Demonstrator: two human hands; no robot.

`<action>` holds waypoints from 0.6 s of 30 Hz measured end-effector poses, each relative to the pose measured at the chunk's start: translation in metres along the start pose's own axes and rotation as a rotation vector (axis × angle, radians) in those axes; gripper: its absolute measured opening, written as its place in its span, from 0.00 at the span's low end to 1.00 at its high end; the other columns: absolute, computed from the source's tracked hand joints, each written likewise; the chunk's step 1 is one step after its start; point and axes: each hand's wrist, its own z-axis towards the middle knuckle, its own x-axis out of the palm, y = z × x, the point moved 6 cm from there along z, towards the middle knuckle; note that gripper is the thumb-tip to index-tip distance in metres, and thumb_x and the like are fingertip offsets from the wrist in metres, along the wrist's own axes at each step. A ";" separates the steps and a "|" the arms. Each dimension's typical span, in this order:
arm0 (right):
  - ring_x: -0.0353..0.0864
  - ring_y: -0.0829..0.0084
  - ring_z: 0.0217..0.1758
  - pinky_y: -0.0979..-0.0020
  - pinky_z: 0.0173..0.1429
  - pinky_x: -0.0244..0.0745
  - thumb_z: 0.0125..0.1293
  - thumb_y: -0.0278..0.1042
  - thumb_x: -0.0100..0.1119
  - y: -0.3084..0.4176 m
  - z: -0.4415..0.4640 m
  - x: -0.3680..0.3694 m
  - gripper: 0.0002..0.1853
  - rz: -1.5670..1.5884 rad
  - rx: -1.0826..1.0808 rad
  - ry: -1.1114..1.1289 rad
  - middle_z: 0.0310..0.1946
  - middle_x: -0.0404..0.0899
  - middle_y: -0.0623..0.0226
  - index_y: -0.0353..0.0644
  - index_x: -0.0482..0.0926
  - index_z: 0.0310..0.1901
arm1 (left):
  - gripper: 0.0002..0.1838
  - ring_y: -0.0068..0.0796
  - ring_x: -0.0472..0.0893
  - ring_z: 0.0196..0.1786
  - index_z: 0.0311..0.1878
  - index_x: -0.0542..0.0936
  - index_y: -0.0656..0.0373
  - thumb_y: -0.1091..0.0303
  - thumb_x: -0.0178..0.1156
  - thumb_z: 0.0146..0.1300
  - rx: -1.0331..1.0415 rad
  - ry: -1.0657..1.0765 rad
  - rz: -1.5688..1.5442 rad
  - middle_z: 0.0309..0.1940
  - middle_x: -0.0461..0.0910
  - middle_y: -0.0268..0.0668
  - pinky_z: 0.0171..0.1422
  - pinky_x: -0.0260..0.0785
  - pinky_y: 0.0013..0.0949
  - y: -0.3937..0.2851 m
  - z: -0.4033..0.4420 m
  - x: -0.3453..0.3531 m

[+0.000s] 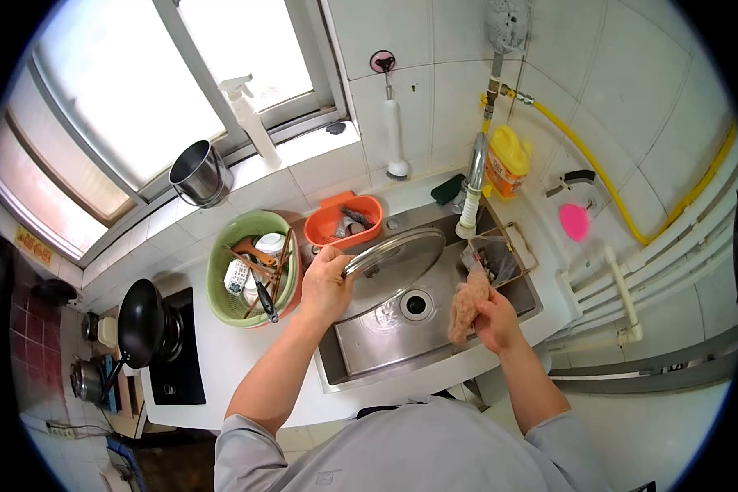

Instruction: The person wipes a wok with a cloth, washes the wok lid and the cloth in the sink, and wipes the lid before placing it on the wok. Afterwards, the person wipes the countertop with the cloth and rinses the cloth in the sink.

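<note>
My left hand (326, 287) grips the rim of a glass pot lid (398, 266), which is tilted over the left part of the steel sink (357, 348). In my right hand (495, 320) is a bunched light-brown cloth (468, 303), held over the sink's right side, below the faucet (469, 209). My right fingers are closed round the cloth. The drain (416, 305) shows between my two hands. Whether water is running from the faucet I cannot tell.
Left of the sink stands a green basket (219, 266) of dishes and utensils, beside an orange basket (330, 220). A wire rack with a bag (504, 261) sits at the sink's right. A yellow bottle (508, 164) is behind the faucet. A black wok (141, 324) rests on the stove.
</note>
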 end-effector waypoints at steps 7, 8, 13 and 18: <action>0.76 0.80 0.38 0.75 0.46 0.71 0.60 0.25 0.57 0.014 -0.002 0.013 0.11 -0.524 -0.273 0.033 0.37 0.78 0.69 0.34 0.74 0.44 | 0.07 0.37 0.75 0.32 0.35 0.80 0.65 0.77 0.65 0.52 -0.015 0.019 0.017 0.30 0.73 0.40 0.37 0.68 0.35 0.004 -0.006 0.001; 0.76 0.81 0.37 0.76 0.44 0.71 0.60 0.25 0.57 0.013 -0.005 0.018 0.11 -0.540 -0.284 0.040 0.36 0.78 0.69 0.34 0.74 0.44 | 0.07 0.37 0.75 0.32 0.35 0.80 0.65 0.77 0.65 0.52 -0.017 0.025 0.015 0.30 0.73 0.40 0.37 0.68 0.35 0.004 -0.008 0.001; 0.76 0.80 0.35 0.77 0.42 0.73 0.61 0.25 0.54 0.016 -0.003 0.012 0.07 -0.479 -0.210 -0.121 0.34 0.77 0.69 0.35 0.73 0.41 | 0.07 0.41 0.76 0.37 0.36 0.81 0.61 0.74 0.64 0.52 -0.067 0.083 0.035 0.31 0.73 0.40 0.41 0.70 0.38 0.007 -0.009 0.002; 0.75 0.76 0.44 0.72 0.49 0.74 0.63 0.25 0.48 0.013 0.001 0.010 0.11 -0.084 -0.145 -0.051 0.40 0.73 0.65 0.38 0.69 0.47 | 0.08 0.41 0.76 0.37 0.35 0.81 0.60 0.73 0.65 0.51 -0.069 0.087 0.055 0.32 0.74 0.39 0.41 0.70 0.38 0.012 -0.012 0.004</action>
